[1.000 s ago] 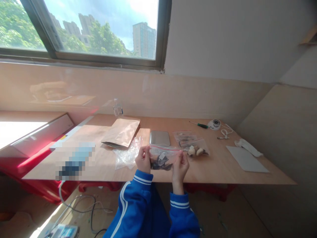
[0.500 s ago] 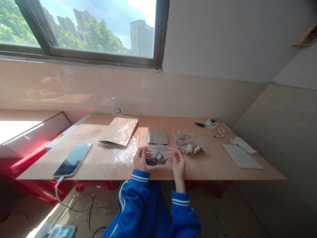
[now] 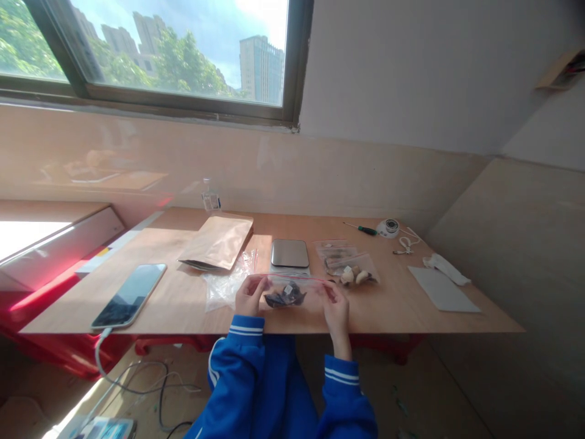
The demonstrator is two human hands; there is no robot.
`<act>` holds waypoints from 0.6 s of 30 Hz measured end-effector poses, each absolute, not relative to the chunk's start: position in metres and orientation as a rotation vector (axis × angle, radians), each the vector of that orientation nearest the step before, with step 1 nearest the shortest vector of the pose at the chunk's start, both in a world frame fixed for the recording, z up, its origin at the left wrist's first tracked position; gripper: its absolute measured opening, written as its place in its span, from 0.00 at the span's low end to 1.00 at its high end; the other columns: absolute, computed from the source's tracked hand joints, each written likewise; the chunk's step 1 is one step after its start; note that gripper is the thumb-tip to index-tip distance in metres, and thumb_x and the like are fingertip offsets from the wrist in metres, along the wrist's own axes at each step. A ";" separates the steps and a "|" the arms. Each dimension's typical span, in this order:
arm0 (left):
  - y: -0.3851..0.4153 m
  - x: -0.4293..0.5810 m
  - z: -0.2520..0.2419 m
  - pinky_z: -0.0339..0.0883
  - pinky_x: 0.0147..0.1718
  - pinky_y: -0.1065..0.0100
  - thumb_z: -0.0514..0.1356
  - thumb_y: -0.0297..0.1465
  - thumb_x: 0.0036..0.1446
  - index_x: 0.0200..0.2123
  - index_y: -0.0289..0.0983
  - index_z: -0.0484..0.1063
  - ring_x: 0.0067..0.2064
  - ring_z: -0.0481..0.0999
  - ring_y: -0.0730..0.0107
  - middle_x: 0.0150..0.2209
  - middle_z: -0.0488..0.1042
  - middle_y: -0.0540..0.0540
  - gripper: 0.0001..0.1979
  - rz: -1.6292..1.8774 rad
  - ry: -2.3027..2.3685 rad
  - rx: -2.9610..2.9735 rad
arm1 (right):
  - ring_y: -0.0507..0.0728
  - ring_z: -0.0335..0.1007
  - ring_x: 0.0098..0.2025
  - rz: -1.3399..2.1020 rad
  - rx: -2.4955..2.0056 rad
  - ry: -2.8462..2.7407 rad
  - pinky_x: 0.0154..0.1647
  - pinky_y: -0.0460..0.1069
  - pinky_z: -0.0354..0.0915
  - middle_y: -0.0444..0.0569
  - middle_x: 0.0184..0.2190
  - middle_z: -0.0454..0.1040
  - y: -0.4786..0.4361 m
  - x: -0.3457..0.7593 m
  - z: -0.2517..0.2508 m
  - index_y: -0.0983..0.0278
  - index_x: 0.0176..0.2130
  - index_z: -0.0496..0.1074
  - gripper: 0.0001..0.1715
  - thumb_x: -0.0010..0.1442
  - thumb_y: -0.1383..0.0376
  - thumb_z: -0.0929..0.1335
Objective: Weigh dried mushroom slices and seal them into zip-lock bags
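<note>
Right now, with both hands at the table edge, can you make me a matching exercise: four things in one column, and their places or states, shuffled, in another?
Things
1. Smartphone
2. Screwdriver
3. Zip bag of dark pieces
4. Kraft pouch

Places or states
A. Held between the left hand and the right hand
B. Nearest to the clear bottle
C. Cable attached at its near end
D. Beside the white dome camera

Pairs: 1-C, 2-D, 3-A, 4-B

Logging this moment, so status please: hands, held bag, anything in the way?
Left hand and right hand each gripping a top end of the clear bag. Dark contents inside. Possible obstacles: silver-topped device beyond, crumpled plastic on left.
</note>
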State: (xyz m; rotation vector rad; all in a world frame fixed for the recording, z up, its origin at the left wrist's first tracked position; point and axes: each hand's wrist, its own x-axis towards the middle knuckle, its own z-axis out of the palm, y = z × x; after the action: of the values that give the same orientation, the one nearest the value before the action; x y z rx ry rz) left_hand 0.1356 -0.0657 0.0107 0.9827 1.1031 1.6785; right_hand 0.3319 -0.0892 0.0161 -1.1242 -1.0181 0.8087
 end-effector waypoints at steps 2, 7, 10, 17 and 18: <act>-0.068 0.135 0.013 0.72 0.32 0.64 0.66 0.42 0.43 0.31 0.34 0.72 0.30 0.77 0.66 0.26 0.77 0.46 0.18 1.679 1.087 0.993 | 0.60 0.76 0.34 0.784 -1.134 -1.016 0.39 0.55 0.70 0.53 0.31 0.79 -0.089 0.330 0.016 0.65 0.35 0.74 0.21 0.51 0.51 0.70; -0.074 0.136 0.019 0.73 0.34 0.64 0.65 0.41 0.45 0.35 0.34 0.71 0.31 0.78 0.65 0.26 0.77 0.46 0.18 1.712 1.068 0.972 | 0.59 0.75 0.33 0.721 -1.153 -1.054 0.39 0.53 0.69 0.52 0.30 0.79 -0.090 0.327 0.015 0.66 0.39 0.74 0.20 0.55 0.53 0.68; -0.074 0.136 0.018 0.73 0.33 0.63 0.65 0.41 0.45 0.34 0.34 0.71 0.31 0.78 0.64 0.26 0.78 0.45 0.18 1.708 1.074 0.967 | 0.58 0.74 0.36 0.635 -1.162 -1.091 0.40 0.52 0.68 0.52 0.33 0.78 -0.091 0.326 0.016 0.65 0.39 0.74 0.17 0.55 0.55 0.68; -0.072 0.129 0.017 0.73 0.37 0.64 0.67 0.39 0.42 0.30 0.34 0.74 0.33 0.78 0.66 0.28 0.78 0.46 0.15 1.707 1.165 1.044 | 0.57 0.72 0.36 0.515 -1.217 -1.045 0.39 0.51 0.68 0.52 0.34 0.77 -0.091 0.325 0.016 0.67 0.35 0.74 0.16 0.54 0.56 0.68; -0.072 0.128 0.017 0.72 0.37 0.64 0.67 0.39 0.42 0.30 0.34 0.74 0.33 0.78 0.66 0.28 0.78 0.46 0.15 1.703 1.174 1.050 | 0.57 0.72 0.36 0.522 -1.225 -1.032 0.39 0.51 0.68 0.52 0.34 0.77 -0.091 0.326 0.016 0.67 0.35 0.74 0.16 0.54 0.56 0.68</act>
State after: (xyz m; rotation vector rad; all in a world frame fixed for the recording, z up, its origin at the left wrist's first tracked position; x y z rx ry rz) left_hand 0.1285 -0.0723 0.0169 1.0502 1.1743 1.7031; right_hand 0.3256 -0.0909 0.0155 -1.2246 -1.0316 0.5220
